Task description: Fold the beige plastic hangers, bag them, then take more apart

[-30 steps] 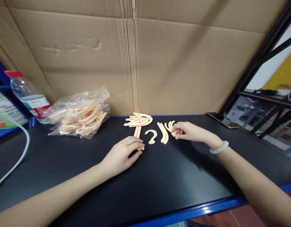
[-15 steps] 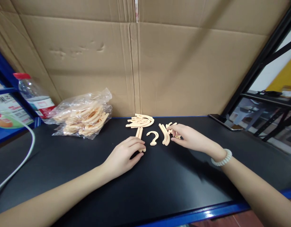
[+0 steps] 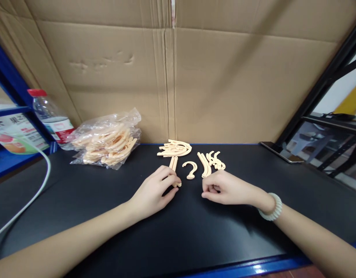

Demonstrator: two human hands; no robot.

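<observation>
My left hand [image 3: 159, 187] is closed at the near end of two straight cream strips [image 3: 173, 163], its fingertips on small cream pieces [image 3: 177, 185]. My right hand [image 3: 224, 188] has its fingers curled in over the table, just below a pair of curved strips [image 3: 204, 165]; whatever it may hold is hidden. Between the hands lies a hook-shaped piece [image 3: 193, 166] with a small foot. Several small curved pieces [image 3: 215, 160] sit beyond my right hand. Behind the straight strips is a fanned pile of longer cream pieces [image 3: 174, 148].
A clear plastic bag [image 3: 108, 141] of cream pieces stands at the back left, beside a red-capped bottle [image 3: 54, 119]. A white cable [image 3: 40, 193] curves along the left. A flat dark device [image 3: 280, 152] lies back right, near a black rack. Cardboard [image 3: 224, 77] rises behind the table.
My right hand has moved back from the small curved pieces toward the table's near side, and its fingers have curled in. My left hand stays at the straight strips. The view has shifted slightly.
</observation>
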